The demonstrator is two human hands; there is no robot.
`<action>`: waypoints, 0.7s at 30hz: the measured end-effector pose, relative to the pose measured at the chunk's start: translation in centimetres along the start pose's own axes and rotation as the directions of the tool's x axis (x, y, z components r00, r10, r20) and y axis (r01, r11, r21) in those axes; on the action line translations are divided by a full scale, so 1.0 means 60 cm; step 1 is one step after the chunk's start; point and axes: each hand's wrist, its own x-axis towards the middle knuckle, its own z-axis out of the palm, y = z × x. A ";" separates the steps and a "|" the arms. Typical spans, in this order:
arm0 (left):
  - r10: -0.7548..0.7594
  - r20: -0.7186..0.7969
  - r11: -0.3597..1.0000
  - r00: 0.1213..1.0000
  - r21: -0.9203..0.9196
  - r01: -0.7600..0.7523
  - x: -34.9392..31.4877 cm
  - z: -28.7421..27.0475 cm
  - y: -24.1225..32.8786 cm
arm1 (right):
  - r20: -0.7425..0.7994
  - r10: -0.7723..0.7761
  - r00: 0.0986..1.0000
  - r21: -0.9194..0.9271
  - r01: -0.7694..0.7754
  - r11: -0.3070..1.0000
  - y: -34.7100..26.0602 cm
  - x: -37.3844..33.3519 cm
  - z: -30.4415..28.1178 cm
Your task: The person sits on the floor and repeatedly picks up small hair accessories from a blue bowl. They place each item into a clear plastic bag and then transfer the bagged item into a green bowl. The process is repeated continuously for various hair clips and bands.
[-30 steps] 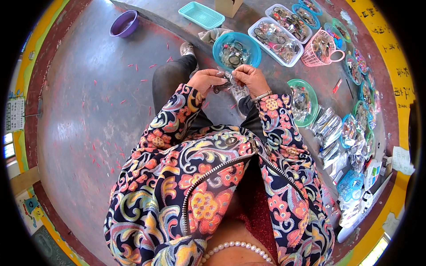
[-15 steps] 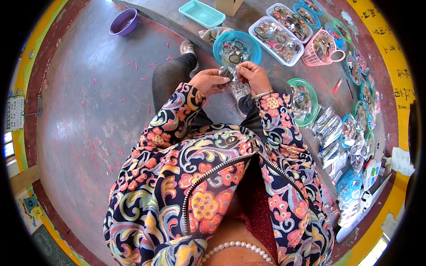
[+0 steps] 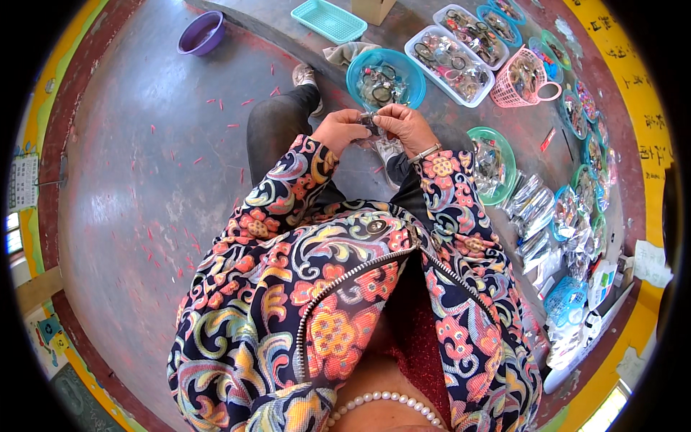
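Note:
Both my hands meet over my lap around a small clear plastic bag (image 3: 370, 124) with something dark inside. My left hand (image 3: 340, 131) pinches the bag between thumb and fingers. From the other side my right hand (image 3: 407, 127) grips its edge, with thumb and forefinger close to the left fingertips. What lies inside the bag is too small to make out. Just beyond my hands a round blue basin (image 3: 412, 70) stands on the floor, holding bagged dark rings and small bright pieces. A green basin (image 3: 509, 167) with similar bagged pieces sits beside my right knee.
White plastic trays (image 3: 455, 96) of bagged items and a pink handled basket (image 3: 502, 92) stand at the far right. Piles of clear packets (image 3: 531, 205) lie along the right. A purple basin (image 3: 201, 33) and a turquoise tray (image 3: 329, 23) are farther off. Red scraps dot the floor.
My right hand has shifted slightly left, bringing its fingertips close to my left ones over the bag. The bag is now more covered by my fingers.

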 end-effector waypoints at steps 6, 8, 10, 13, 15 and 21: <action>-0.025 -0.029 0.997 0.999 -0.078 0.022 0.002 0.004 0.000 | -0.103 -0.005 0.995 0.066 0.012 0.998 0.010 0.005 -0.010; -0.030 -0.052 0.997 0.998 -0.077 0.026 0.004 -0.003 -0.004 | -0.109 -0.031 0.994 0.046 0.036 0.998 0.008 0.005 -0.009; -0.019 -0.048 1.000 0.999 -0.025 0.018 0.008 -0.009 -0.007 | -0.121 -0.058 0.991 0.007 0.059 0.998 0.007 0.004 -0.005; -0.020 -0.040 0.998 0.999 0.058 0.022 0.010 -0.012 -0.009 | -0.144 -0.099 0.985 -0.072 0.089 0.993 0.006 0.001 0.002; 0.022 -0.061 0.990 0.998 0.142 -0.013 0.011 -0.012 -0.011 | -0.152 -0.121 0.981 -0.111 0.104 0.988 0.003 -0.001 0.008; 0.064 -0.097 0.985 0.993 0.167 -0.047 0.008 -0.006 -0.011 | -0.116 -0.098 0.988 -0.075 0.090 0.993 0.011 0.005 0.003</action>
